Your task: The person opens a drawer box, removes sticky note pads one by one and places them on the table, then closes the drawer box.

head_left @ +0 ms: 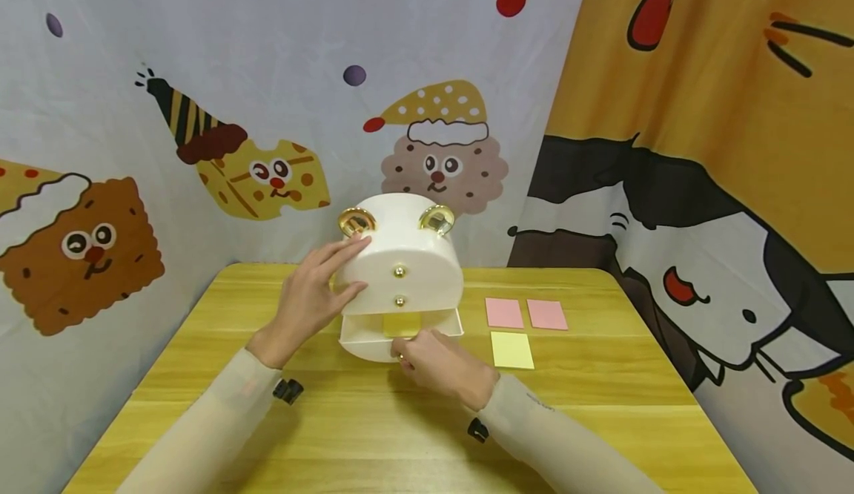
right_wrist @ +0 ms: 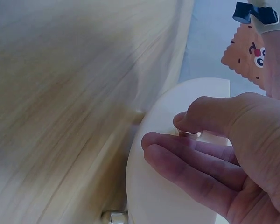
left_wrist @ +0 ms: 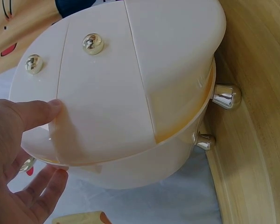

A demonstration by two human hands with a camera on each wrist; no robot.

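Observation:
A white, round-topped drawer box (head_left: pixel 373 282) with gold ring ears and gold knobs stands at the table's middle. Its bottom drawer (head_left: pixel 367 349) is pulled out, and a yellow sticky note (head_left: pixel 402 324) shows inside. My left hand (head_left: pixel 310 294) rests against the box's left side, fingers extended and thumb touching the front. In the left wrist view, the thumb (left_wrist: pixel 42 112) lies on the front face and the fingertips are at its edge. My right hand (head_left: pixel 443 364) pinches the drawer's small gold knob (right_wrist: pixel 189 134) between thumb and forefinger.
Two pink sticky notes (head_left: pixel 503 313) and a pale yellow sticky note (head_left: pixel 512 351) lie on the wooden table (head_left: pixel 373 435), right of the box. A cartoon-printed curtain (head_left: pixel 280 49) hangs behind. The box's short gold feet (left_wrist: pixel 226 96) show in the left wrist view.

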